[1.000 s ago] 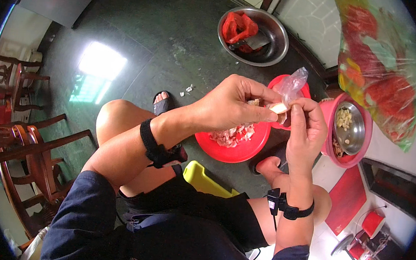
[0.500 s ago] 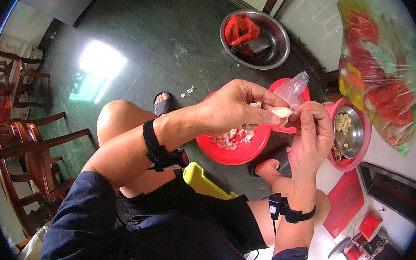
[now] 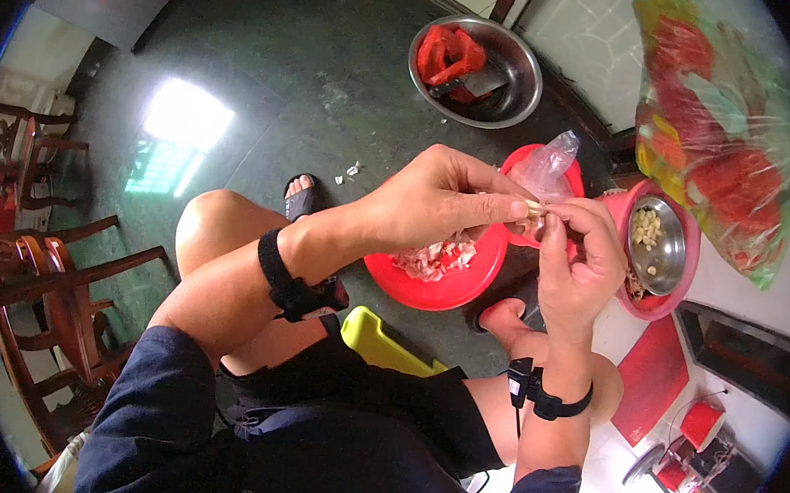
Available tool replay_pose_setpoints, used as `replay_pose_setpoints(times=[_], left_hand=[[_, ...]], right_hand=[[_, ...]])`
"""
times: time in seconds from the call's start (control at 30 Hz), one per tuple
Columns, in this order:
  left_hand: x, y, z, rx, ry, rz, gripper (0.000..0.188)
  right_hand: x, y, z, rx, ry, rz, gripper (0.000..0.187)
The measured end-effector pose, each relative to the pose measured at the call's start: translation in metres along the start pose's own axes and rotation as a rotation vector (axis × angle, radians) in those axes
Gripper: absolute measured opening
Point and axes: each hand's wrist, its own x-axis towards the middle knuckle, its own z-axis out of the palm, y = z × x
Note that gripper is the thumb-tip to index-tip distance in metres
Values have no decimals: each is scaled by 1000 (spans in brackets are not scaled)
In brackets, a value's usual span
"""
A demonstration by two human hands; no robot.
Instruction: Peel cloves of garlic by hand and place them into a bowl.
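Observation:
Above the floor, my two hands meet at a small pale garlic clove (image 3: 534, 208), mostly covered by fingertips. My left hand (image 3: 446, 199) pinches it between thumb and fingers. From the other side, my right hand (image 3: 587, 249) is closed with thumb and forefinger pressed at the clove's end, where some loose skin shows. Below them is a red basin (image 3: 438, 295) with papery garlic skins (image 3: 433, 257) in it. To the right, a metal bowl (image 3: 671, 257) holds several peeled cloves (image 3: 646, 229) and sits in a pink basin (image 3: 657, 309).
Behind my hands, a smaller red container (image 3: 518, 158) holds a clear plastic bag (image 3: 552, 166). Farther off, a steel basin (image 3: 524, 93) contains red mesh (image 3: 454, 53) and a cleaver (image 3: 485, 81). A bulging plastic bag (image 3: 723, 153) is at right, wooden chairs (image 3: 61, 302) at left.
My right thumb and forefinger have come in against the clove, and the fingertips of both hands are closer together. The clove shows less than before. The view has shifted slightly.

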Motion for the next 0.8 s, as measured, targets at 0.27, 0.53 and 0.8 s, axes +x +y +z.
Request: replay_pose_setpoints(times=[0.27,0.53,0.8], left_hand=[[2,1,10,258,218,140,25],[-3,7,13,260,214,314,27],[-2,7,10,458,214,471,20]], right_hand=[[-6,4,20,26,105,118,7],[-9,9,25,71,158,199,6],[-14,10,23,175,109,273,6]])
